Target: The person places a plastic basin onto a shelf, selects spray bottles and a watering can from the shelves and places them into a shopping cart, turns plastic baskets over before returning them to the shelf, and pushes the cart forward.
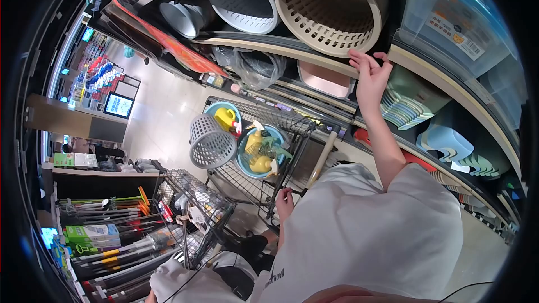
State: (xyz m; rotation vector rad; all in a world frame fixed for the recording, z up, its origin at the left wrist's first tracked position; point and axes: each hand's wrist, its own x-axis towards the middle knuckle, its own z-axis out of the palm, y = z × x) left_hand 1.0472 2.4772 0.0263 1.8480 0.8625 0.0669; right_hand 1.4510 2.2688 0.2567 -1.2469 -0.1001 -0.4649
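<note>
My right hand [371, 81] is raised to the shelf edge, fingers apart and holding nothing, beside the lower rim of a beige perforated basket [328, 8]. Whether the fingertips touch the rim is unclear. My left hand [284, 203] is lower down, its fingers curled, near the black end of a shopping cart [224, 182]; what it holds, if anything, is hidden. A grey perforated basket [213, 141] lies tilted in the cart, near a blue basin [238, 113] with a yellow bottle and another blue basin [240, 154] with yellow spray bottles.
A white basket [242, 3], a pink basin [325, 78], stacked green bins [412, 98] and clear boxes [457, 22] fill the shelves. Another person's white sleeve [191, 280] shows at the lower left, near a second cart [196, 196]. Long-handled tools [112, 252] line the left side.
</note>
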